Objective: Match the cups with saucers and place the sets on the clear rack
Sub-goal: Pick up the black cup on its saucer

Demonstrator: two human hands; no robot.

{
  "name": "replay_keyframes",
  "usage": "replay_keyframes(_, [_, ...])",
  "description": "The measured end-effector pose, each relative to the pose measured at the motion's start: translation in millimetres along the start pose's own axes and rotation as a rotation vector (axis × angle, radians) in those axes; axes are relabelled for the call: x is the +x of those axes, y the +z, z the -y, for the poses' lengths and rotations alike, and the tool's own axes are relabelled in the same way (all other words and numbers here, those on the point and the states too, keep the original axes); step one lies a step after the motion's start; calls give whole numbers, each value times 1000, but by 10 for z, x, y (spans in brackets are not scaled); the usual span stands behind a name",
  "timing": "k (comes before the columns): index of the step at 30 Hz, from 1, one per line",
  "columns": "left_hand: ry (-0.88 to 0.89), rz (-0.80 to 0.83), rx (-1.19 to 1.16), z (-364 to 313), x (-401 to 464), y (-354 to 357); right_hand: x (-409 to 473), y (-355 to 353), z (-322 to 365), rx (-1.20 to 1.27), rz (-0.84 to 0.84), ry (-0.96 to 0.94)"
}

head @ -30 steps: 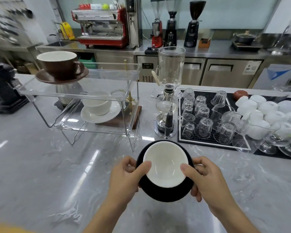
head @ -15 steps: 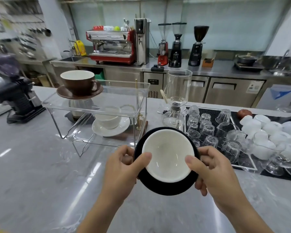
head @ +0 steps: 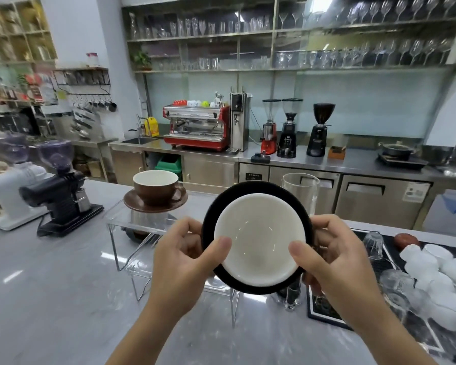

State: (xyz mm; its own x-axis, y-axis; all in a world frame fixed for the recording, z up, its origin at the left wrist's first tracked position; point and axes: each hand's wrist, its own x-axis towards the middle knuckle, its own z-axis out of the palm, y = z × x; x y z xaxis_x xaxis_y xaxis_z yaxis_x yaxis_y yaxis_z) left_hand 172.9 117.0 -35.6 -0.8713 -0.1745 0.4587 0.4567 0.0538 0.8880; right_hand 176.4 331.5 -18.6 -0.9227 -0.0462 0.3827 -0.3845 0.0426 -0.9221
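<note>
A black cup with a white inside (head: pixel 258 239) sits on a black saucer (head: pixel 208 214), held up in the air in front of me. My left hand (head: pixel 187 259) grips the set's left side, thumb on the cup rim. My right hand (head: pixel 332 259) grips its right side the same way. The set hangs over the right part of the clear rack (head: pixel 119 219). On the rack's top shelf at the left stands a brown cup (head: pixel 156 191) on a brown saucer (head: pixel 134 202). The rack's lower shelf is hidden behind my hands.
Two coffee grinders (head: pixel 61 185) stand on the grey counter at the left. A glass siphon brewer (head: pixel 300 191) rises just behind the held set. Upturned glasses (head: pixel 373 243) and white cups (head: pixel 432 264) fill a black mat at the right.
Both hands have lifted the black cup and saucer up and forward, from low over the counter to the height of the rack's top. The view has tilted upward.
</note>
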Motion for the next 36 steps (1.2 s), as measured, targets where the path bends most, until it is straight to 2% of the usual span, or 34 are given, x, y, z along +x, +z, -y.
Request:
replay_keyframes(6, [65, -35, 37, -15, 336, -186, 386, 173, 71, -36, 46, -58])
replay_keyframes(12, [24, -67, 83, 3, 656, -339, 791, 329, 50, -69, 93, -33])
replay_keyframes(22, [-221, -2, 248, 77, 1088, -429, 1399, 429, -26, -191, 174, 149])
replay_keyframes(27, [-386, 70, 237, 127, 1235, -427, 1628, 447, -33, -254, 224, 247])
replay_keyframes(33, [-627, 96, 229, 193, 1356, -406, 1937, 449, -55, -293, 358, 405])
replay_keyframes(36, [-690, 124, 256, 226, 1384, -412, 2074, 448, -85, -323, 415, 484])
